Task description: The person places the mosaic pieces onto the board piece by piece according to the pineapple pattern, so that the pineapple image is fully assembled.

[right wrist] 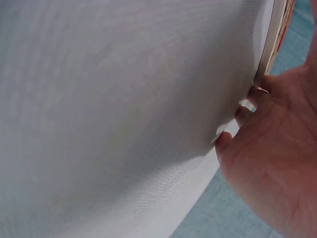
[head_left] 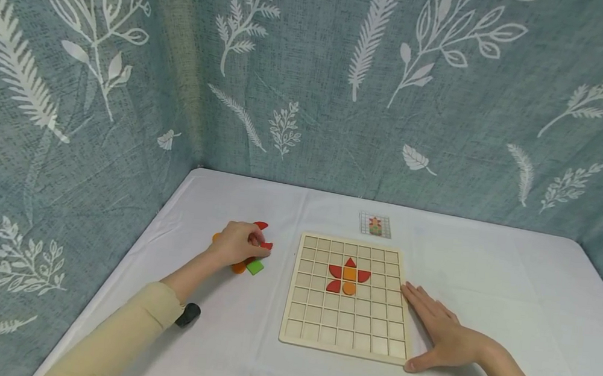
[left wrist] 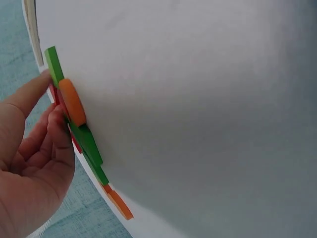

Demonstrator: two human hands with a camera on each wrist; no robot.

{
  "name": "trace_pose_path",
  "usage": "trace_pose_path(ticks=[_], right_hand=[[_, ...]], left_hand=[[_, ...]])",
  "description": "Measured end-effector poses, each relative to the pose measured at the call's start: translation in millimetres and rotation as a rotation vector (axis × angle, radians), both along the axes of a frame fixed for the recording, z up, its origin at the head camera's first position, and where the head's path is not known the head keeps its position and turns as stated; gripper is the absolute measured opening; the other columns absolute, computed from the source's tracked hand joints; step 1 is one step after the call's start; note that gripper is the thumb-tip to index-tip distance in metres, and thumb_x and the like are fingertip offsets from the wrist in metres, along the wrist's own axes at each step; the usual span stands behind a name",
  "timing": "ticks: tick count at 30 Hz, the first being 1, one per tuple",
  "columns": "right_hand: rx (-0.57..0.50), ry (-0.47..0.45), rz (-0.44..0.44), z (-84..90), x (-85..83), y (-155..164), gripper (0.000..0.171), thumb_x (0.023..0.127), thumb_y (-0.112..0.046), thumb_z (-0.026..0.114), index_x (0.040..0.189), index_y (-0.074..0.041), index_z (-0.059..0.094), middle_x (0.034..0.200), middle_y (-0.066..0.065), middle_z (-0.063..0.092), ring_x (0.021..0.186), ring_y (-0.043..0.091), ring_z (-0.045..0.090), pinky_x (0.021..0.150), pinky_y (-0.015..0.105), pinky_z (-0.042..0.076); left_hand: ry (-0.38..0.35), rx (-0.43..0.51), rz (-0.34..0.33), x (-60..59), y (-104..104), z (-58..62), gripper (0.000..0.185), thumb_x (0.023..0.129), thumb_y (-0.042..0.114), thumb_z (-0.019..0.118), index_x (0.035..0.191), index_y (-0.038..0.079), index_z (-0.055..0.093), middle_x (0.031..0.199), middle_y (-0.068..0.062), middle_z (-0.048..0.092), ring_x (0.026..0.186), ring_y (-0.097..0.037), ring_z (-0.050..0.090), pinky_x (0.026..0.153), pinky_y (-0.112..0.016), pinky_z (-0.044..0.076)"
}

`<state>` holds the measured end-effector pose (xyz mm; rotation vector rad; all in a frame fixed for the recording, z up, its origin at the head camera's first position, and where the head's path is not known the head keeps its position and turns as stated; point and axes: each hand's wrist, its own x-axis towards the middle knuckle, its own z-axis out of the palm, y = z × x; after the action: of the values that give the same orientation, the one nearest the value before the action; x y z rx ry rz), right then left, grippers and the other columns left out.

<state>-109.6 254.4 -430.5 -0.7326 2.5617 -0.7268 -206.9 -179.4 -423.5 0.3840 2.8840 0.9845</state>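
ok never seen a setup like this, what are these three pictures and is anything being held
There's no machine: each grip is simply a person's bare hand. The wide picture comes from a camera worn on the head; the other two come from cameras worn one on each wrist. On the white cloth lies a gridded board with red and orange pieces on it, and beyond it a small picture card. The left grip is among loose coloured pieces, close to a red one; I can't tell whether it is pinched. The right grip grasps nothing; it rests against the board's edge.
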Motion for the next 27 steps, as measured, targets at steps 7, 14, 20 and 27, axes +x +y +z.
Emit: trace_pose_path(ticks=[7,14,20,27], right_hand=[[0.008,0.003,-0.004,-1.1,-0.4,0,0.129,0.067,-0.056,0.082,0.157,-0.010,0.002,0.161,0.018,0.004,0.144,0.048,0.004,0.104,0.073,0.008],[-0.004,-0.002,-0.006,-0.9,-0.1,1,0.129,0.067,-0.054,0.083,0.156,-0.010,0.002,0.161,0.018,0.003,0.144,0.048,0.003,0.104,0.073,0.008],[-0.012,0.006,-0.002,-0.9,0.4,0,0.128,0.067,-0.054,0.083,0.156,-0.009,0.002,0.161,0.019,0.004,0.144,0.048,0.003,0.104,0.073,0.009],[-0.004,0.005,-0.004,-1.0,0.1,0,0.129,0.067,-0.055,0.083,0.156,-0.009,0.002,0.161,0.019,0.003,0.144,0.048,0.003,0.104,0.072,0.008]], left_hand=[[-0.007,-0.027,0.001,0.8,0,-1.9,0.029,0.083,0.036,0.077,0.079,0.009,0.067,0.067,0.002,0.058,0.067,-0.015,0.052,0.058,-0.026,0.043],[-0.014,0.017,-0.184,-2.7,-10,-3.3,0.033,0.079,0.019,0.082,0.106,0.003,0.071,0.088,0.000,0.063,0.080,-0.013,0.058,0.073,-0.028,0.049],[-0.013,-0.002,-0.232,-4.6,-10,-2.7,0.030,0.080,0.017,0.081,0.106,0.004,0.073,0.087,0.001,0.063,0.079,-0.011,0.058,0.073,-0.028,0.049],[-0.014,0.028,-0.198,-4.2,-8,-3.5,0.032,0.079,0.020,0.082,0.103,0.002,0.072,0.084,0.001,0.063,0.077,-0.012,0.058,0.072,-0.027,0.049]])
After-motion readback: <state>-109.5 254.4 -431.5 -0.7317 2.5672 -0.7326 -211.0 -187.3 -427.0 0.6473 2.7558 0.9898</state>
